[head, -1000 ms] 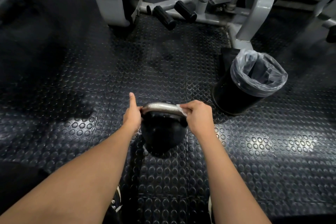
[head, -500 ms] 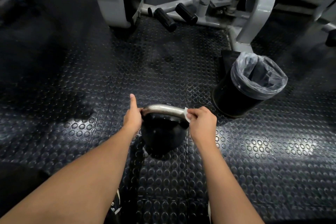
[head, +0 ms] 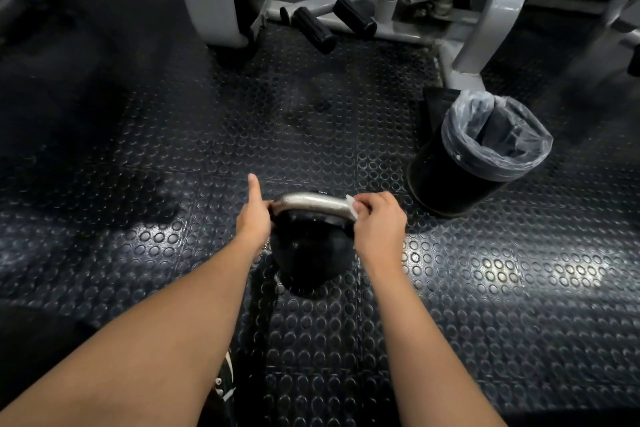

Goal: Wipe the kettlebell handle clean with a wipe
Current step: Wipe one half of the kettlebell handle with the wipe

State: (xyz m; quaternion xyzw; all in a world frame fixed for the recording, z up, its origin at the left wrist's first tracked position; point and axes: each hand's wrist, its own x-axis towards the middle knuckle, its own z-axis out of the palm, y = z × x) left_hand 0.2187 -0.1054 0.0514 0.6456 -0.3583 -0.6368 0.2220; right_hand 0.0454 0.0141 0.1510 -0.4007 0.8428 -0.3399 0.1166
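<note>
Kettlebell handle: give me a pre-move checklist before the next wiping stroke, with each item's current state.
1. Wipe in the right hand, pinched against the handle's right end: ok.
2. Left hand steadying the handle at its left end, thumb up: ok.
3. Kettlebell resting on the rubber floor: ok.
4. Middle of the handle free of fingers for the stroke: ok.
5. Handle already clean: cannot tell; it only shows shine.
6. Lined bin open for the used wipe, to the right: ok.
</note>
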